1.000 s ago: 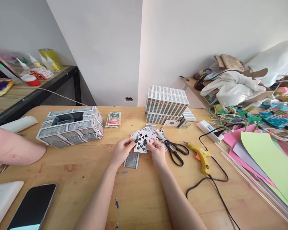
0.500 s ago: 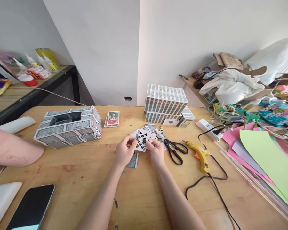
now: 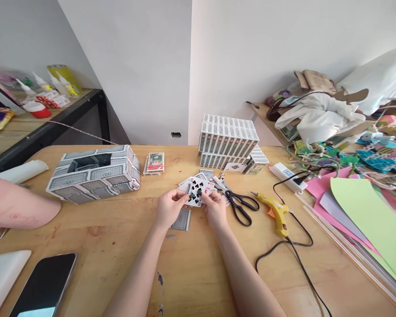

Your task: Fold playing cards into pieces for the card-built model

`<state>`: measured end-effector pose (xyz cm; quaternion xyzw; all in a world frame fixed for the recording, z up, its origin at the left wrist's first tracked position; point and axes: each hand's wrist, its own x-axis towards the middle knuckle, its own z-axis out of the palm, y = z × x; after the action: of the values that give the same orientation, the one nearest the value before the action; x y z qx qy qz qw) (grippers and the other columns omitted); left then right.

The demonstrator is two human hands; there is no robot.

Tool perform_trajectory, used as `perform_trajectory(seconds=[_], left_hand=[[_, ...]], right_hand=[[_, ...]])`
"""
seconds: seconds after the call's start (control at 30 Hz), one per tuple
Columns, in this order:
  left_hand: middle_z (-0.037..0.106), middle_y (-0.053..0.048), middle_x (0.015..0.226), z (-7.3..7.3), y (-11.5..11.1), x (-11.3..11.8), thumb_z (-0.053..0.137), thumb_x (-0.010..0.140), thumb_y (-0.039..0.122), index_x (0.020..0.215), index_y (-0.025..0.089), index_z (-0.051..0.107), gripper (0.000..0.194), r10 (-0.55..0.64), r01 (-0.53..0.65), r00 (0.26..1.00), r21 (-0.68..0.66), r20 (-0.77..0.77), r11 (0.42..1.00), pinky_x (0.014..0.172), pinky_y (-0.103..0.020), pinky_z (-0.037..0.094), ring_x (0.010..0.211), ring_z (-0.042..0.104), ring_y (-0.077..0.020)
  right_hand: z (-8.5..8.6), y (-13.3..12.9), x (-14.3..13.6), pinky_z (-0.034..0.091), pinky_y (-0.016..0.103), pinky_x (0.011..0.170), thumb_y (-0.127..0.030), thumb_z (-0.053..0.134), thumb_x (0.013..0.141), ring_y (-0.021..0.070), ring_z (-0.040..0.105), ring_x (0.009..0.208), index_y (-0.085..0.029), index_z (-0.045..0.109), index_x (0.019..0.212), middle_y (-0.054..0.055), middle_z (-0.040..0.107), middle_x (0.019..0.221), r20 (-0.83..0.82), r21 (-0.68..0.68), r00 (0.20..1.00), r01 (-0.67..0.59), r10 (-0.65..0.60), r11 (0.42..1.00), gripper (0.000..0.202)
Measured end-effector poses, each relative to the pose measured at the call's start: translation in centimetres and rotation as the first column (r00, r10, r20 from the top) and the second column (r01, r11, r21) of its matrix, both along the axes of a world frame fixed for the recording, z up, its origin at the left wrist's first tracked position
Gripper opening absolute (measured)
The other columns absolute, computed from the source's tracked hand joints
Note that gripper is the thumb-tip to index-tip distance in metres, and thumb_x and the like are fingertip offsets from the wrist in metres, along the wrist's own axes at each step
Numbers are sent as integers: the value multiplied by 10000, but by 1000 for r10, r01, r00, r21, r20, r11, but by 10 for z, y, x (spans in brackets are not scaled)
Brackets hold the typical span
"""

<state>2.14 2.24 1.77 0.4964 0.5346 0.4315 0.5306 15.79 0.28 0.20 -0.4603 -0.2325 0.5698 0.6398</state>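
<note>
Both hands hold a ten of spades playing card (image 3: 195, 188), face toward me, above the middle of the table. My left hand (image 3: 170, 206) pinches its left edge between thumb and fingers; my right hand (image 3: 214, 208) grips the right edge the same way. Behind it lie other loose cards (image 3: 208, 175), some face down, partly hidden by the held card. A patterned card (image 3: 181, 220) rests face down just below my left fingers. Black-handled scissors (image 3: 240, 207) lie to the right of my right hand, blades over the loose cards.
A card-covered box (image 3: 95, 174) with an open top stands left. Card packs (image 3: 156, 162) lie behind; a stack of packs (image 3: 227, 141) stands near the wall. A yellow glue gun (image 3: 277, 213) with its cord, a power strip (image 3: 287, 177) and coloured paper (image 3: 369, 224) are right. A phone (image 3: 44, 286) lies front left.
My left hand has shifted slightly left and down along the card's edge, its thumb now lower. The card has tilted a little and moved up slightly. The right hand has barely moved.
</note>
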Motion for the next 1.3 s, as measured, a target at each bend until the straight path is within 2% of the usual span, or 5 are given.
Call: perform_trajectory(seconds=[0.3,0.67,0.83,1.0,1.3], left_hand=[[624,3,612,4,1,0,696,632,405,684,164,653,250,-34,33,999,21,13,999,516,-248,507,557,564,-138],[595,13,570,6,2,-1,700,617,378,633,157,619,236,-54,59,995,-59,79,997,469,-241,469,514,542,-133],[601,7,653,1,2,-1,712,620,372,710,154,625,251,-9,9,1000,14,21,1000,534,-210,441,612,546,-125],[579,7,612,-7,4,-4,720,619,393,696,133,620,289,0,3,998,41,-58,999,502,-193,368,546,486,-93],[584,4,577,-7,4,-1,678,626,371,641,137,605,246,29,-30,999,26,27,999,506,-214,388,530,502,-111]], right_hand=[[1,0,0,436,284,544,-402,788,531,145,544,539,-192,589,628,2,642,630,-1,-24,1000,-25,25,999,305],[5,-1,0,435,279,557,-386,793,530,133,536,532,-178,600,601,-2,637,609,19,-18,999,-49,50,999,292],[2,0,-1,405,256,533,-391,786,538,121,512,519,-174,596,608,-7,618,577,64,-20,997,-50,51,999,297],[0,0,-1,329,226,468,-412,780,535,88,433,449,-168,550,570,-35,551,498,134,-40,990,-36,41,999,336],[3,0,-1,346,237,469,-444,775,523,103,454,454,-179,543,576,-24,581,517,143,-45,987,-69,75,997,356]])
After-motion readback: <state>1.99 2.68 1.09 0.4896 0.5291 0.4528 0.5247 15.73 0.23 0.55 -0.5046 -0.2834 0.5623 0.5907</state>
